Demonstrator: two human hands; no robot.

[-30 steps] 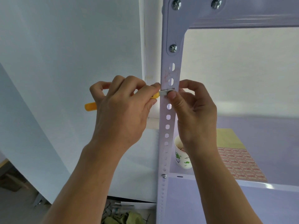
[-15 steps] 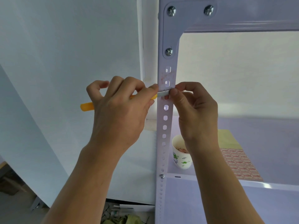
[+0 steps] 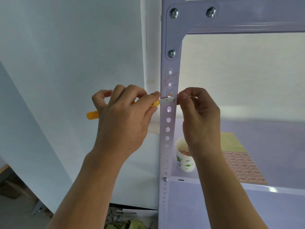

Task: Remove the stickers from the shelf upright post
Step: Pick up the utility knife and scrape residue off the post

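A white perforated shelf upright post (image 3: 168, 129) runs down the middle of the head view. My left hand (image 3: 125, 116) grips a scraper with an orange handle (image 3: 92, 115); its metal blade (image 3: 165, 100) lies flat across the post. A scrap of red-and-white sticker (image 3: 170, 96) curls up just above the blade. Reddish sticker residue (image 3: 165, 80) marks the post higher up. My right hand (image 3: 198, 116) is at the post's right edge, thumb and forefinger curled together beside the blade tip. Whether they pinch anything is not clear.
A paper cup (image 3: 184, 158) with green print holds peeled scraps on the shelf board (image 3: 280, 146). Beside it lies a sheet of red stickers (image 3: 242, 166) on yellow backing. A bolted corner bracket (image 3: 173, 30) tops the post. White wall panels stand at the left.
The view has tilted a little, so the post sits lower in frame. The blade has worked under the sticker, whose edge now curls up. My right fingers drew back off the blade to the post's edge.
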